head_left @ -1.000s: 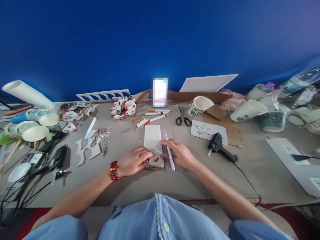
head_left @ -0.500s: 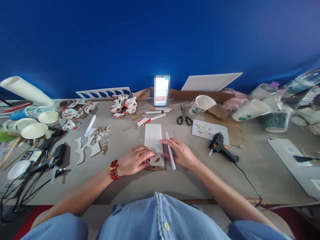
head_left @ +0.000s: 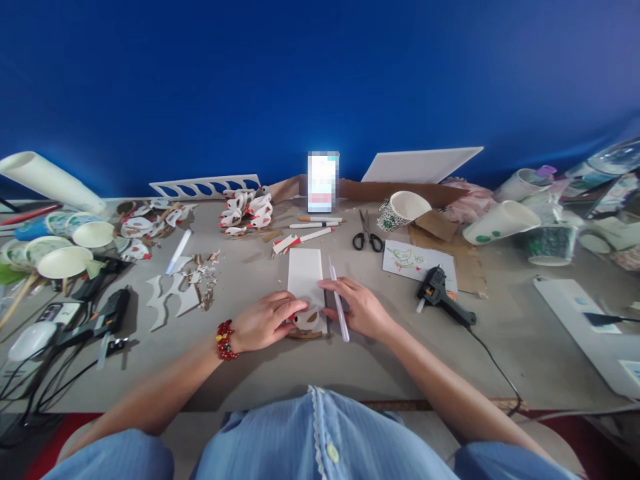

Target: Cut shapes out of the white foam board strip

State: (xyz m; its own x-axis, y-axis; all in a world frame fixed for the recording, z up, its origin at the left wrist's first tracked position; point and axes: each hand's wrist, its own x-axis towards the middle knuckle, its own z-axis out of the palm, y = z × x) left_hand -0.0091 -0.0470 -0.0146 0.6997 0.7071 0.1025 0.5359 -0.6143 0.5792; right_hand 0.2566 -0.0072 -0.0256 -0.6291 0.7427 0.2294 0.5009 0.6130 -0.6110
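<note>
A white foam board strip (head_left: 305,270) lies lengthwise before me. On its near end rests a small white bird-shaped cutout (head_left: 307,321) with a dark eye, a red tip and a brown patch. Thumb and fingers of my left hand (head_left: 267,321) close on the cutout's left side, pressing it to the strip. A slim, pale pen-like tool with a thin tip (head_left: 341,310) is held in my right hand (head_left: 357,308), its tip pointing away from me. That hand's fingertips touch the strip's right edge. A curved brown piece (head_left: 305,335) shows at the strip's near edge.
Finished bird cutouts (head_left: 247,210) pile up behind left, near foam scraps (head_left: 173,297) and a white pen (head_left: 179,252). Scissors (head_left: 367,233), a paper cup (head_left: 407,208), a drawing (head_left: 407,257) and a glue gun (head_left: 443,297) lie right. Another glue gun (head_left: 113,313) with cables sits left.
The bird cutout has shifted or turned slightly on the strip, showing more white and less brown. Both hands keep nearly the same places. The whole view has drifted slightly.
</note>
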